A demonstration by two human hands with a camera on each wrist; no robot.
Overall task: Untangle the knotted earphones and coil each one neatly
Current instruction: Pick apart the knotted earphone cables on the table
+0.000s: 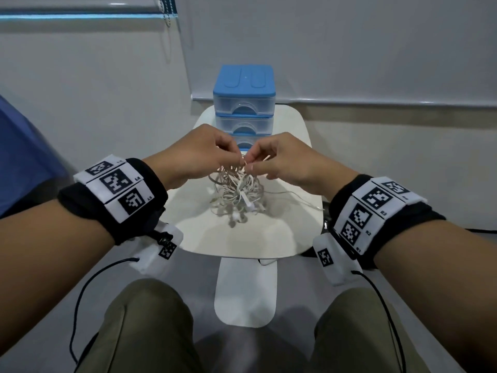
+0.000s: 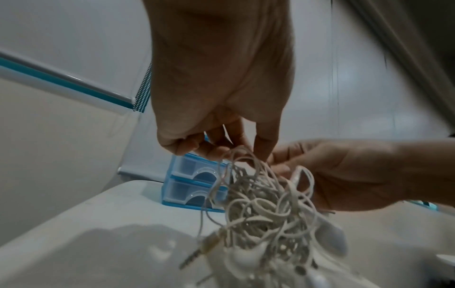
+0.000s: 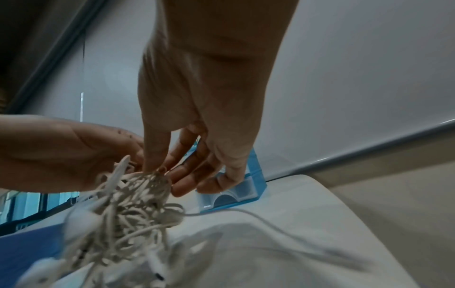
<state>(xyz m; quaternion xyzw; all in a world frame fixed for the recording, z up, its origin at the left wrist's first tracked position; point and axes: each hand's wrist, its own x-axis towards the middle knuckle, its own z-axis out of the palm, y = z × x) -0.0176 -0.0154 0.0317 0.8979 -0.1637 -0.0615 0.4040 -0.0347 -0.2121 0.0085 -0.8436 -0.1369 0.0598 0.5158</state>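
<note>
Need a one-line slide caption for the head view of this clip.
Both hands, left hand and right hand, pinch the top of a tangled bundle of white earphones above a white table.

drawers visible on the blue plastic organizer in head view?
3, stacked on the white table: top drawer under the blue lid, middle drawer below it, bottom drawer partly hidden behind the hands. More could be hidden.

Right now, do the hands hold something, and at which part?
Both hold the tangled white earphones. The left hand and right hand pinch cord loops at the top of the bundle; the rest hangs over the white table.
</note>
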